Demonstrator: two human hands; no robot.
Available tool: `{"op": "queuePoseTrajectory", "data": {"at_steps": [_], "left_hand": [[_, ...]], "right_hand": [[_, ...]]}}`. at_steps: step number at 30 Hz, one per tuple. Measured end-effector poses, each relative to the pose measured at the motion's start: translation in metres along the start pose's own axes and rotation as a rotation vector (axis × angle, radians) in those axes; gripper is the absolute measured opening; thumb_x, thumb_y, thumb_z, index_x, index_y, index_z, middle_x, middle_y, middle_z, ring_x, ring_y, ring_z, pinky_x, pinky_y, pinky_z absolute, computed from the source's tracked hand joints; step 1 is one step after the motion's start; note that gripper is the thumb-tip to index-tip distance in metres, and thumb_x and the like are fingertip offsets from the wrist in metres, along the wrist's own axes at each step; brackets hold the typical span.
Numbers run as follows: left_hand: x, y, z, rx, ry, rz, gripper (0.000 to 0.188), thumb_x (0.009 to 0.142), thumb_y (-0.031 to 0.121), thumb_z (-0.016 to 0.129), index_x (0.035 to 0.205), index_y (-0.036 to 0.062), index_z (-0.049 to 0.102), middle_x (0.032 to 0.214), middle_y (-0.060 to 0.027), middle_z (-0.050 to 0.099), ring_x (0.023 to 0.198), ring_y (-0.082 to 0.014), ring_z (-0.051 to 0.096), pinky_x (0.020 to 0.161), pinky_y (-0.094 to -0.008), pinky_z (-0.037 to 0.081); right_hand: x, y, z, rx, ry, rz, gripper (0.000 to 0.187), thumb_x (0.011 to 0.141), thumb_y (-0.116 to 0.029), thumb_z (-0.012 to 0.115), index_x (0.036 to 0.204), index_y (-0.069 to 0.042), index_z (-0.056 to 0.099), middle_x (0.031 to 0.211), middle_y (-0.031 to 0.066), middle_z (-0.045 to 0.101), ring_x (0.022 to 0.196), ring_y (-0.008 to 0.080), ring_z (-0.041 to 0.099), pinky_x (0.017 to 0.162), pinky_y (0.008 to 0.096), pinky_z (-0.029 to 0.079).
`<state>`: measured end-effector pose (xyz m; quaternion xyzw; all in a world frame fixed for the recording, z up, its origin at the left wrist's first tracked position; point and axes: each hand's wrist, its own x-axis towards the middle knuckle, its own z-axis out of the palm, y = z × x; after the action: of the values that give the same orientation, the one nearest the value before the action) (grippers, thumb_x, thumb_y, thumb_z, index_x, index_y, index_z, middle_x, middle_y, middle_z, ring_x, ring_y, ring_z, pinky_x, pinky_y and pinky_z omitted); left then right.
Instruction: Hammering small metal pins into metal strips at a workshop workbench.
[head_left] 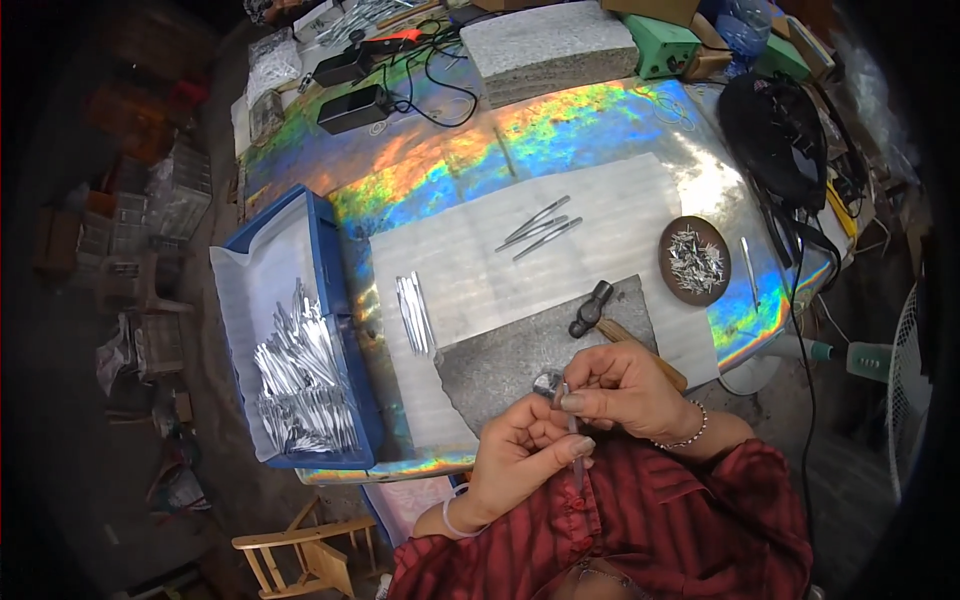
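Left hand (522,448) sits just beside the right hand (632,392), slightly lower and nearer the body. Both are in a thumb pinch with fingers (608,362) curled: left thumb (558,457) points right, right thumb (595,403) points left. Left wrist (474,507) angles up from lower left, right wrist (702,432) from lower right.

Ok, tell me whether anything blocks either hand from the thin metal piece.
Nothing visible does: the right hand pinches the thin metal piece higher up, the left hand lower down. The hammer lies beyond them, not between.
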<state>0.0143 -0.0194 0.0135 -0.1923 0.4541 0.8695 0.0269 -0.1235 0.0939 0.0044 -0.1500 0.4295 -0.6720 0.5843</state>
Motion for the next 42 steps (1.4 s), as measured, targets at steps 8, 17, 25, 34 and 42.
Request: {"op": "queuePoseTrajectory", "data": {"at_steps": [8,17,25,34,42], "left_hand": [[0.007,0.002,-0.001,-0.017,0.015,-0.012,0.013,0.085,0.000,0.058,0.093,0.0003,0.048,0.083,-0.0082,0.063,0.076,-0.0116,0.062,0.069,-0.0233,0.050],[0.015,0.001,-0.006,-0.138,-0.070,-0.077,0.010,0.089,0.001,0.050,0.098,-0.0006,0.045,0.090,-0.0122,0.063,0.086,-0.0186,0.063,0.075,-0.0285,0.051],[0.015,-0.006,-0.014,-0.190,-0.090,-0.124,0.021,0.090,0.010,0.051,0.106,-0.0034,0.046,0.089,-0.0173,0.062,0.085,-0.0255,0.064,0.078,-0.0365,0.053],[0.004,-0.005,-0.018,-0.193,-0.090,-0.053,0.011,0.087,0.001,0.054,0.095,0.0009,0.046,0.087,-0.0107,0.063,0.081,-0.0150,0.063,0.073,-0.0263,0.051],[-0.005,-0.003,-0.018,-0.030,-0.014,-0.002,0.012,0.085,-0.002,0.057,0.089,0.0014,0.045,0.079,-0.0065,0.062,0.075,-0.0081,0.060,0.068,-0.0200,0.047]], "right_hand": [[0.007,-0.003,-0.005,0.022,-0.002,0.025,0.012,0.085,-0.014,0.062,0.083,-0.005,0.055,0.064,-0.0043,0.051,0.051,-0.0004,0.041,0.044,0.0161,0.029],[0.011,-0.001,-0.005,0.003,0.050,-0.075,0.013,0.082,-0.009,0.065,0.081,-0.005,0.053,0.068,-0.0039,0.053,0.060,-0.0011,0.048,0.049,0.0151,0.037],[0.014,0.001,-0.005,-0.153,0.040,-0.090,0.014,0.081,-0.008,0.066,0.080,-0.004,0.053,0.069,-0.0045,0.052,0.060,-0.0015,0.045,0.050,0.0151,0.035],[0.014,0.004,0.003,-0.097,-0.022,-0.052,0.008,0.084,-0.006,0.061,0.085,-0.002,0.054,0.073,-0.0027,0.054,0.066,0.0005,0.050,0.056,0.0160,0.040],[0.014,0.005,0.011,-0.082,-0.009,0.017,0.006,0.086,-0.007,0.059,0.087,-0.001,0.056,0.073,-0.0026,0.054,0.065,0.0001,0.049,0.053,0.0153,0.038]]}}
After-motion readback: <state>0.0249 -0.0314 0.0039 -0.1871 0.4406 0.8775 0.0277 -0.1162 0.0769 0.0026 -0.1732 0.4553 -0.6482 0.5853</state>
